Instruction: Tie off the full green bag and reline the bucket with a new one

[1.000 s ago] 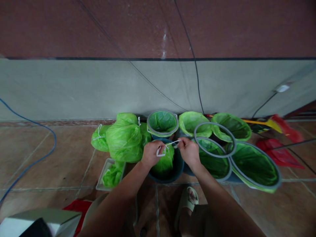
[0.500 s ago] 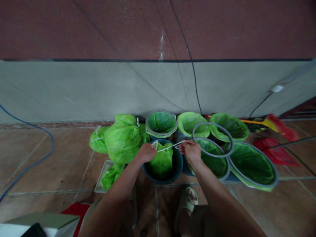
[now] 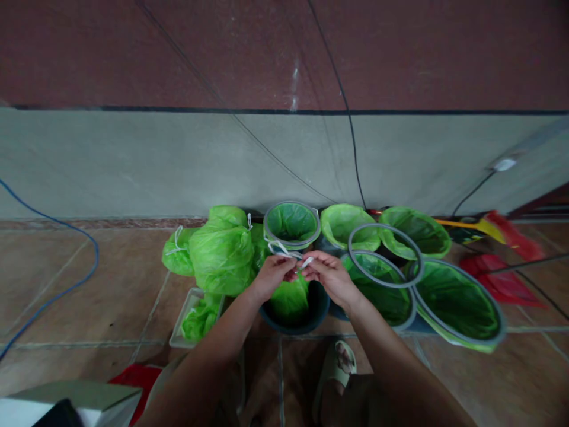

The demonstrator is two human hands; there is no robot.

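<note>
**Drawstring work over the dark bucket, head view**

Both hands met above the dark blue round plastic bucket (image 3: pixel 320 303), which stood on the tiled floor just ahead of the person's sandalled foot (image 3: pixel 336 363). The crumpled bright green plastic bag (image 3: pixel 288 299) sat inside that bucket.

The left hand (image 3: pixel 272 276) was pinched on the bag's thin white plastic drawstring (image 3: pixel 279 248). The right hand (image 3: pixel 328 276) gripped the same string, its fingertips almost touching the left's. A loop of string rose behind the left hand, close to the grey-rimmed, green-lined bucket (image 3: pixel 292 222) further back. The strands were too fine and blurred for me to tell whether a knot had formed.

My judgement on doing this well:
- Hold both pinches low, near the gathered neck of the bag, so any knot seats on the plastic and not partway up the string.
- Draw the ends apart level and steadily; a jerk could tear the thin film.
- Keep the loop clear of the rear bucket's rim and of the loose grey plastic ring (image 3: pixel 384 255) just to the right.

The knotted green bags (image 3: pixel 222 252) lay beside the bucket on the left.
</note>
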